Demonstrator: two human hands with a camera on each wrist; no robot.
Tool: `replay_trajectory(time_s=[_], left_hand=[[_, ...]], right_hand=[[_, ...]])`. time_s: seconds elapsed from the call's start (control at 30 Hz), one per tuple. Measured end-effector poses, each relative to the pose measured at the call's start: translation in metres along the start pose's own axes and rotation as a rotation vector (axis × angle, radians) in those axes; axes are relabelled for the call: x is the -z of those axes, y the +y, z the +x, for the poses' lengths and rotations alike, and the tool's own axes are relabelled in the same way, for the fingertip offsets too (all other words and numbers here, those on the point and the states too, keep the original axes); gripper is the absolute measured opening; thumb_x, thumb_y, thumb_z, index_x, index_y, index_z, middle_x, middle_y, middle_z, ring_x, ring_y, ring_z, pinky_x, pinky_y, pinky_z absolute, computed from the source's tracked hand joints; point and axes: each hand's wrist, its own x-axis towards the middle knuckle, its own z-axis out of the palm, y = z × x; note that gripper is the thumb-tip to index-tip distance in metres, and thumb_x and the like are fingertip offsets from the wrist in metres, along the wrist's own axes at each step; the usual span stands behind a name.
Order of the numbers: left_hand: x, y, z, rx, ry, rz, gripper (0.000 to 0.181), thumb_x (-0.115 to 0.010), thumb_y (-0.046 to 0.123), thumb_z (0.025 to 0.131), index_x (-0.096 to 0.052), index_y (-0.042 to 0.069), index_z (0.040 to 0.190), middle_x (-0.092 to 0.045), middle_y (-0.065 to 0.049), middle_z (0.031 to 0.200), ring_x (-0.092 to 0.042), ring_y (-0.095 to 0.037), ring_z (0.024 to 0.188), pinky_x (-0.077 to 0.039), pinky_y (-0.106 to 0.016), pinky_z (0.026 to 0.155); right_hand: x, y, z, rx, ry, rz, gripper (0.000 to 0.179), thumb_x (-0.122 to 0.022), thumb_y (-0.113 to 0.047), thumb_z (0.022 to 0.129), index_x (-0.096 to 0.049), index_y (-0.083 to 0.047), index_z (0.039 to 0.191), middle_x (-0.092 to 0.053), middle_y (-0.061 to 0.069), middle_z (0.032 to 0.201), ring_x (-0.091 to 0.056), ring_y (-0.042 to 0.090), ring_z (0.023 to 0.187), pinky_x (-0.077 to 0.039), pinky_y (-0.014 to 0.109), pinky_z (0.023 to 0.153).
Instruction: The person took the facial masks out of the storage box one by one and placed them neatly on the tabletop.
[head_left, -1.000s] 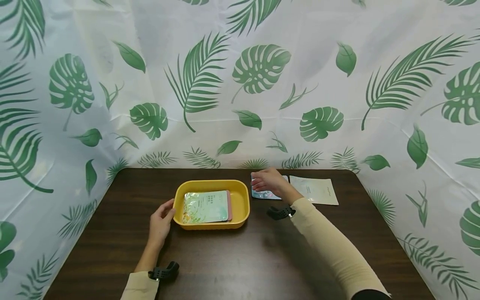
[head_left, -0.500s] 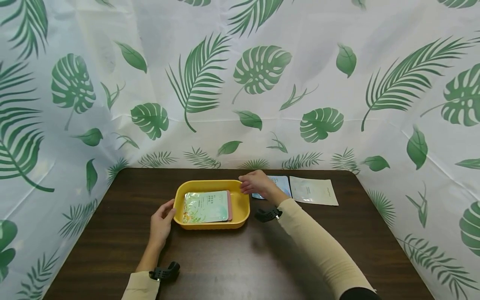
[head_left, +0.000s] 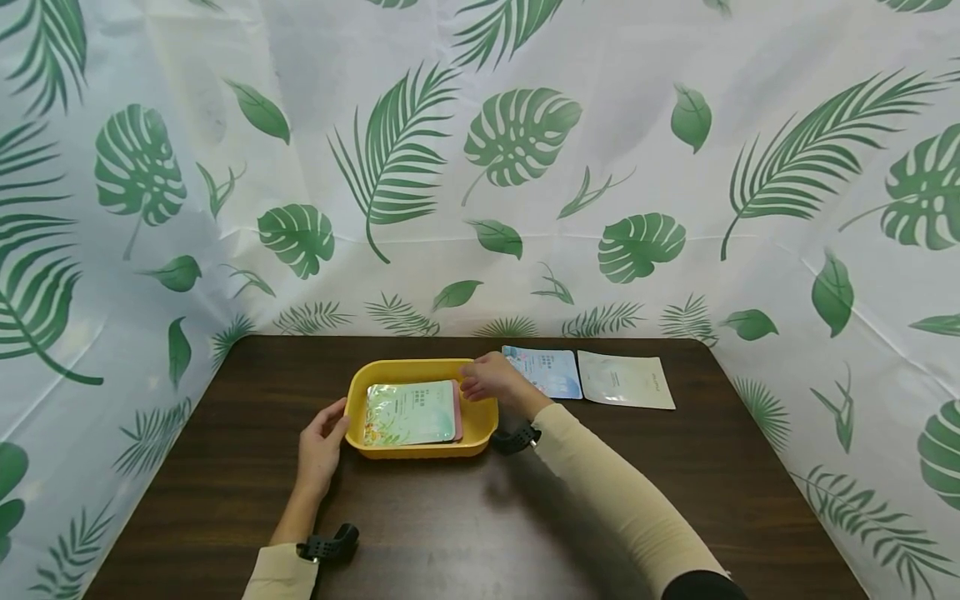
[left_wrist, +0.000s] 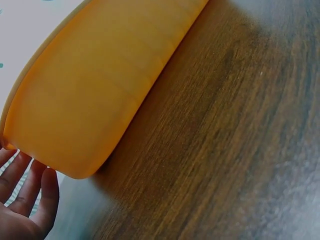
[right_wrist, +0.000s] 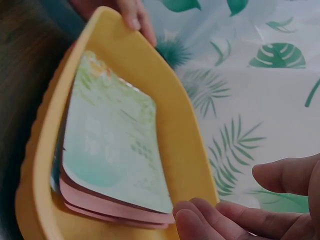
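Note:
A yellow plastic tray (head_left: 367,452) stands on the table. Inside lies a stack of flat sachets: a pale green one with a floral print (head_left: 411,414) on top, pink edges (right_wrist: 120,210) showing below it. My left hand (head_left: 321,446) touches the tray's left end, its fingertips (left_wrist: 49,175) right at the rim and nothing held. Over the tray's right end hovers my right hand (head_left: 493,382), holding nothing, with thumb (right_wrist: 282,176) and fingers apart. Its fingertips are near the right edge of the stack.
Behind the right hand lies a light blue sachet (head_left: 551,372), with a cream sachet (head_left: 626,380) just right of it, both flat near the table's back edge. The dark wooden table (head_left: 450,533) meets a leaf-printed white cloth (head_left: 420,292) at the back and sides.
My right hand has moved left from above the light blue sachet to over the tray's right end, uncovering that sachet. The left hand and the tray have stayed in place.

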Motion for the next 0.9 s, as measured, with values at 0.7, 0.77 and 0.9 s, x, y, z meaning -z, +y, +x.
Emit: replay_trajectory(time_s=[0.7, 0.77, 0.9], left_hand=[[0.002, 0.0, 0.0, -0.002, -0.032, 0.027, 0.043, -0.052, 0.021, 0.101, -0.05, 0.005, 0.141, -0.05, -0.017, 0.144, -0.048, 0.007, 0.103, -0.043, -0.003, 0.082], [0.002, 0.001, 0.0, -0.003, -0.031, 0.026, 0.042, -0.053, 0.02, 0.101, -0.05, 0.004, 0.14, -0.051, -0.017, 0.144, -0.049, 0.007, 0.102, -0.043, -0.004, 0.081], [0.003, 0.001, 0.002, -0.011, -0.021, 0.028, 0.039, -0.054, 0.014, 0.1, -0.052, 0.003, 0.138, -0.053, -0.018, 0.141, -0.051, 0.007, 0.099, -0.044, -0.004, 0.081]], right_hand=[[-0.035, 0.016, 0.004, -0.01, 0.029, -0.235, 0.028, -0.066, -0.015, 0.091, -0.068, 0.011, 0.083, -0.056, 0.007, 0.061, -0.056, 0.017, 0.05, -0.059, 0.035, 0.067], [-0.037, 0.017, 0.005, -0.005, 0.041, -0.264, 0.027, -0.067, -0.015, 0.091, -0.07, 0.011, 0.085, -0.054, 0.005, 0.061, -0.055, 0.017, 0.049, -0.058, 0.033, 0.065], [-0.041, 0.019, 0.006, 0.005, 0.056, -0.275, 0.027, -0.067, -0.016, 0.091, -0.07, 0.01, 0.085, -0.061, 0.011, 0.069, -0.057, 0.019, 0.051, -0.058, 0.032, 0.064]])
